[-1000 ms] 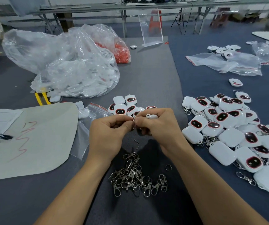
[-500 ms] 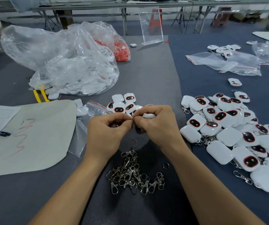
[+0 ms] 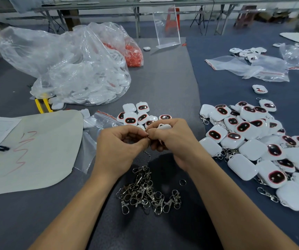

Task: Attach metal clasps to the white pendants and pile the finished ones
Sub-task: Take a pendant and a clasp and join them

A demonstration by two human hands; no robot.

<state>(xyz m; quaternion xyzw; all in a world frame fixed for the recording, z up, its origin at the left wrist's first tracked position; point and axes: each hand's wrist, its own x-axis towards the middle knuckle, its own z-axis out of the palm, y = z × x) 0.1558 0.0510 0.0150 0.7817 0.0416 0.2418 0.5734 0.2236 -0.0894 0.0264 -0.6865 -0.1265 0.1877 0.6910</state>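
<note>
Grey felt covers the counter (image 3: pixel 163 78), with dark blue cloth along its right side. At the middle, the left hand (image 3: pixel 120 147) and the right hand (image 3: pixel 172 139) meet fingertip to fingertip. The right hand curls round a white rounded-square plastic pendant (image 3: pixel 164 126), whose top shows above the knuckles. The left hand pinches what seems to be the ring end of a silver metal clasp (image 3: pixel 147 154), whose hook dangles just below the fingertips. Nearer the person lies a tangled heap of silver swivel clasps (image 3: pixel 145 192), with one loose split ring (image 3: pixel 182 182) beside it. Just beyond the hands sits a small cluster of white pendants with dark red-rimmed faces (image 3: pixel 136 116). To the right spreads a larger pile of clasped pendants (image 3: pixel 253 141). A bulging clear plastic bag (image 3: pixel 73 69) lies far left.
</note>
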